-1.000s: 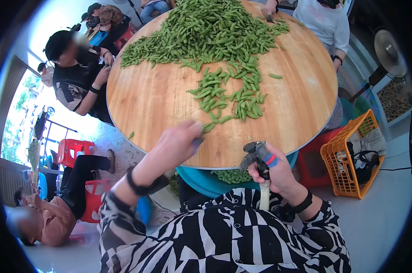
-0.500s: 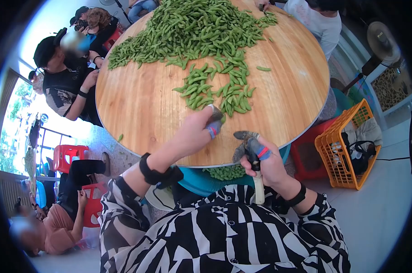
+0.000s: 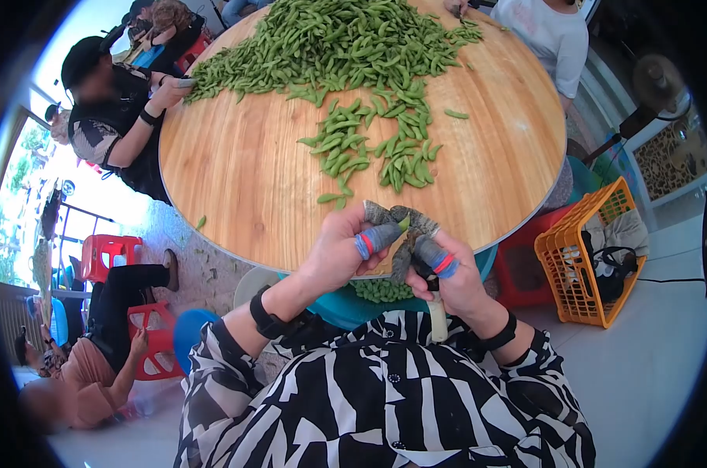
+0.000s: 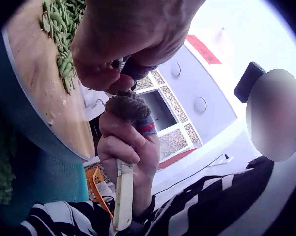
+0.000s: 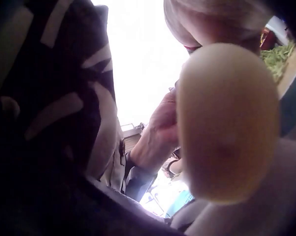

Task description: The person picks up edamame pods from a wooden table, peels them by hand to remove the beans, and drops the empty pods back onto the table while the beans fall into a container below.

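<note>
At the near table edge my left hand (image 3: 330, 251) pinches a green soybean pod (image 3: 404, 223) between wrapped fingertips. My right hand (image 3: 464, 282) meets it there, its fingers curled round a tool with a cream handle (image 3: 437, 318) that points down toward my body. The tool's working end is hidden among the fingers. Grey, dirty coverings with red and blue bands wrap the thumbs and some fingers of both hands. In the right wrist view the butt of the handle (image 5: 226, 123) fills much of the picture. Loose pods (image 3: 341, 140) lie just beyond the hands.
A large heap of pods (image 3: 330, 47) covers the far part of the round wooden table (image 3: 236, 179). Below the near edge stands a teal basin (image 3: 341, 303) with green beans in it. An orange crate (image 3: 579, 273) stands right; other people sit around.
My left hand has come from the loose pods back and rightward to my right hand, bringing a pod. The right hand keeps its hold. A person at left has reached toward the heap.
</note>
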Tool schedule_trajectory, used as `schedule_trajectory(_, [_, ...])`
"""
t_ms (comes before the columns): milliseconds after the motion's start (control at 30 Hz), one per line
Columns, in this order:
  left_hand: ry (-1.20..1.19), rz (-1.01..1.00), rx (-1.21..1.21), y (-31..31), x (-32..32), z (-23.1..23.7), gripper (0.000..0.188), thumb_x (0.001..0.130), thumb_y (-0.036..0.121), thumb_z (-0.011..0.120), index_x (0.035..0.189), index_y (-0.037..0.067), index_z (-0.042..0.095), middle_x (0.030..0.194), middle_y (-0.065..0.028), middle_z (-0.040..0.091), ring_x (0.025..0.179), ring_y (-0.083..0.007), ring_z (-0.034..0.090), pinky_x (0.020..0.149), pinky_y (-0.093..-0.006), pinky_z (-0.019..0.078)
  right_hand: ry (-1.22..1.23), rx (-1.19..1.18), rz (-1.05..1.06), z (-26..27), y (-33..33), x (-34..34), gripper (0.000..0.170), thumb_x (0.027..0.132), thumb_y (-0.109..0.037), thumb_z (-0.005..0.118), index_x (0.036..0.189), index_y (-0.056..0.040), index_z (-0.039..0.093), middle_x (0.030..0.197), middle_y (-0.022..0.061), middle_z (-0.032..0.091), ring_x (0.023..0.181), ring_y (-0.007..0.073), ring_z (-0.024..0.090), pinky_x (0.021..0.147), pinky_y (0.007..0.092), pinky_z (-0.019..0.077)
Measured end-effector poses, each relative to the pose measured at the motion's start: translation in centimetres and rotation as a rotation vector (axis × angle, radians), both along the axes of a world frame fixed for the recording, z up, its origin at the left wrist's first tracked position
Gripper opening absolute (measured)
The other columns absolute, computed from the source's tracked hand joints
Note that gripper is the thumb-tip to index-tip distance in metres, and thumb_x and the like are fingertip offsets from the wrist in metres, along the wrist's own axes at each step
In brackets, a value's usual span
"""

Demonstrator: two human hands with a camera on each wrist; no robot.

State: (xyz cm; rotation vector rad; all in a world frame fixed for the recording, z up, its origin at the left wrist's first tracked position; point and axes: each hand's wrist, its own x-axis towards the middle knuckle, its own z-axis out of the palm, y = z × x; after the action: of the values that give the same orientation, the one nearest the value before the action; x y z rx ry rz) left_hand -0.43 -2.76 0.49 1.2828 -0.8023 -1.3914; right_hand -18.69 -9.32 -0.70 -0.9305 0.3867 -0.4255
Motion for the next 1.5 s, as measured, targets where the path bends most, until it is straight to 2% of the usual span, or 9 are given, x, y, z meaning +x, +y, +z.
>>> schedule_trajectory(333, [-0.085,0.002,-0.216,0.8,0.2,-1.1,0.012,0.091,0.012,0.06,0.098,0.003,0.058,0.069,0.0005,0.055,0.055,-0.0036,0.046,0.044,-0.02,0.0328,0.0,-0.125,-0.016,0.0,-0.3,-0.3,0.034,0.097,-0.01,0.041,0.13,-0.0037,0.048,0.073,0.0052,0.057,0.05,0.0045,0.044,0.042,0.0173,0.0335])
schedule_trajectory(500, [0.835,-0.288,-0.082,0.2,0.9,-2.0,0.008,0.089,0.008,0.059,0.097,0.004,0.058,0.071,-0.0011,0.056,0.054,-0.0053,0.046,0.045,-0.0187,0.0307,-0.123,0.041,0.084,-0.2,-0.8,-0.6,0.034,0.097,-0.012,0.044,0.13,-0.0035,0.048,0.075,0.0071,0.058,0.05,0.0055,0.045,0.04,0.0176,0.0328])
schedule_trajectory(633, [0.902,-0.268,-0.042,0.2,0.5,-2.2,0.011,0.085,0.003,0.061,0.096,0.003,0.058,0.069,0.0002,0.054,0.053,-0.0087,0.046,0.043,-0.0204,0.0319,-0.153,0.239,0.139,-0.8,-1.0,-0.7,0.03,0.097,-0.015,0.046,0.124,-0.0025,0.051,0.076,0.0095,0.058,0.05,0.0071,0.047,0.038,0.0177,0.0349])
schedule_trajectory(733, [0.089,-0.13,-0.1,0.1,0.4,-1.5,0.016,0.08,0.001,0.065,0.094,0.001,0.058,0.066,-0.0027,0.051,0.051,-0.015,0.047,0.043,-0.0276,0.0353,-0.081,0.331,0.113,-0.5,-1.0,-0.9,0.028,0.097,-0.017,0.046,0.12,-0.002,0.053,0.074,0.0107,0.058,0.049,0.0082,0.047,0.036,0.0181,0.0353])
schedule_trajectory(800, [-0.736,-0.11,-0.53,0.7,0.3,-0.7,0.022,0.075,0.004,0.071,0.093,0.0,0.058,0.066,-0.0089,0.052,0.052,-0.0231,0.052,0.046,-0.0336,0.0402,-0.04,0.371,0.116,-0.5,-0.6,-0.9,0.027,0.097,-0.017,0.045,0.118,-0.0018,0.053,0.073,0.0114,0.057,0.048,0.0089,0.048,0.035,0.0183,0.0352])
schedule_trajectory(900, [-1.274,-0.09,-0.69,1.3,0.5,0.5,0.029,0.077,0.005,0.071,0.104,0.002,0.061,0.08,-0.0132,0.063,0.063,-0.0268,0.059,0.055,-0.0326,0.0461,-0.081,0.379,0.162,-0.6,-0.8,-0.3,0.027,0.098,-0.02,0.043,0.116,-0.002,0.053,0.069,0.0124,0.056,0.047,0.01,0.048,0.034,0.0189,0.0345])
schedule_trajectory(1133, [-0.848,-0.231,-0.642,0.5,1.9,0.5,0.017,0.077,0.011,0.071,0.091,0.004,0.063,0.067,-0.0149,0.059,0.059,-0.0327,0.057,0.054,-0.0339,0.0452,-0.086,0.451,0.166,-0.5,-0.3,-0.2,0.029,0.096,-0.022,0.043,0.114,-0.0021,0.053,0.067,0.0128,0.054,0.046,0.0113,0.048,0.032,0.0195,0.0332])
schedule_trajectory(1300, [-0.431,-0.235,-0.404,0.7,1.8,1.5,0.016,0.088,0.019,0.063,0.087,0.003,0.065,0.063,-0.0046,0.058,0.055,-0.0119,0.056,0.05,-0.0254,0.0395,-0.119,0.454,0.102,1.2,0.1,-0.3,0.029,0.096,-0.02,0.045,0.117,-0.0012,0.053,0.07,0.0144,0.057,0.046,0.0117,0.05,0.032,0.0195,0.0336])
schedule_trajectory(1500, [-0.069,-0.168,-0.138,1.2,0.4,0.8,0.018,0.093,0.02,0.058,0.086,0.005,0.065,0.062,-0.0007,0.057,0.054,-0.009,0.053,0.05,-0.0229,0.0419,-0.057,0.128,0.024,0.5,0.1,-0.8,0.026,0.095,-0.017,0.05,0.113,0.0006,0.056,0.069,0.0131,0.06,0.048,0.0116,0.054,0.034,0.0193,0.036])
